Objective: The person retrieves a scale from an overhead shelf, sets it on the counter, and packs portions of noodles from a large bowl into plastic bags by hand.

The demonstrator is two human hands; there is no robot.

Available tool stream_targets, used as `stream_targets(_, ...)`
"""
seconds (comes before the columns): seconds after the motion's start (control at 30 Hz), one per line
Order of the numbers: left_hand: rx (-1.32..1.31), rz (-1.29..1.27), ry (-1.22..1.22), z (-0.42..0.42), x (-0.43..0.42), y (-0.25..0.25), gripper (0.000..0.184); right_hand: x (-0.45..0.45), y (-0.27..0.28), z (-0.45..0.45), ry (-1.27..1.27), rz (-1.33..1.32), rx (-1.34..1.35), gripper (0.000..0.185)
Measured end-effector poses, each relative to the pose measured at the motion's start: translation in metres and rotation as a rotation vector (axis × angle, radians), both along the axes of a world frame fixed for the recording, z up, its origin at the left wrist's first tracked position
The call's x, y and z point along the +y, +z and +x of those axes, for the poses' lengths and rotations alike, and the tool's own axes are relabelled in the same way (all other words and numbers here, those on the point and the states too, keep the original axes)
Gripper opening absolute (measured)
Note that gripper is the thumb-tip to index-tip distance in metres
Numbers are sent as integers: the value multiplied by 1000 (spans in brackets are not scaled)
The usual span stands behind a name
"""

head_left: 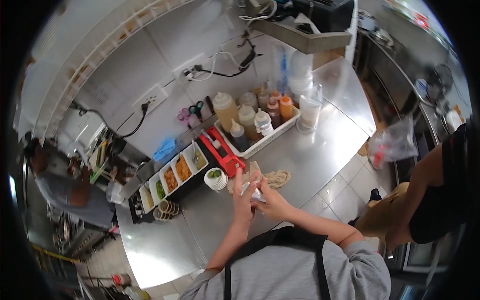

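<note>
My left hand (243, 204) and my right hand (274, 204) meet over the front of the steel counter. Between them is a small, shiny, whitish plastic packet (257, 195), gripped by the fingers of both. Its exact kind is too small to make out. Just beyond the hands lies a crumpled beige cloth (277, 178) on the counter. To the left of my left hand stands a stack of small white bowls (216, 182), with green limes (214, 174) in the top one. A red tool-like holder (223, 152) lies behind the bowls.
A white basket (267, 138) of squeeze bottles stands at the back of the counter (320, 165). Left of it run white trays of toppings (177, 171), with stacked cups (166, 210) in front. One person (75, 192) stands far left, another (425, 195) close on the right, beside a hanging plastic bag (397, 140).
</note>
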State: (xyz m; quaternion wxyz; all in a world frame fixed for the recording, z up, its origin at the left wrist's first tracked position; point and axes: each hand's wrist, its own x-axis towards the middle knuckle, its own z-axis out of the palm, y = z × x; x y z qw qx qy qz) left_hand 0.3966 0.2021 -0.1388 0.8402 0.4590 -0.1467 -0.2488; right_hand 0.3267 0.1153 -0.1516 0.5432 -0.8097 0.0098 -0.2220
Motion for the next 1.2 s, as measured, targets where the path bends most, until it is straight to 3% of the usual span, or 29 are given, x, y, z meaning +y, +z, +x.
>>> stream_targets(0.07,22,11,-106,14,-3,-11,51,-6,1,-6,-33,102,-115,45)
stream_targets(0.1,83,-33,-52,17,-8,-7,33,-5,2,-11,-106,171,-27,46)
stream_targets(0.17,206,-144,-47,34,-22,-12,31,-5,4,-22,-242,308,145,48)
stream_targets(0.23,390,-205,-30,30,-43,5,22,-12,-2,-20,-500,-136,-69,51)
stream_targets(0.27,433,-331,-166,29,-48,-1,21,-14,-4,-22,-614,-367,-166,53)
stream_targets(0.33,510,-594,-432,25,-63,1,23,-16,-3,-26,-589,-322,-268,54)
stream_targets(0.37,600,-549,-433,20,-69,3,36,-18,-1,-27,-577,-298,-325,54)
stream_targets(0.47,726,-517,-578,3,-91,2,44,-30,26,-41,-524,-486,-400,53)
stream_targets(0.5,918,-585,-732,-3,-105,-7,47,-35,31,-45,-599,-540,-447,36)
stream_targets(0.6,1302,-493,-1109,-32,-153,-28,44,-72,22,-67,-507,-773,-545,18)
stream_targets(0.63,1378,-549,-1169,-44,-166,-27,40,-85,21,-76,-528,-722,-535,15)
stream_targets(0.7,864,-136,-866,-86,-200,-25,38,-117,23,-101,-548,-639,-509,20)
stream_targets(0.77,597,13,-765,-124,-237,-27,37,-157,28,-136,-551,-599,-480,24)
stream_targets(0.93,571,-170,-1056,-192,-346,-41,36,-253,23,-221,-467,-453,-324,35)
stream_targets(0.97,631,-127,-1147,-205,-365,-44,36,-268,14,-226,-566,-450,-455,35)
stream_targets(1.07,801,20,-1407,-236,-413,-56,36,-308,18,-274,-502,-546,-263,35)
stream_targets(1.1,689,74,-1420,-246,-428,-65,36,-320,15,-283,-544,-579,-271,32)
stream_targets(1.2,1330,-71,-1424,-262,-470,-86,35,-359,-5,-294,-674,-420,-317,30)
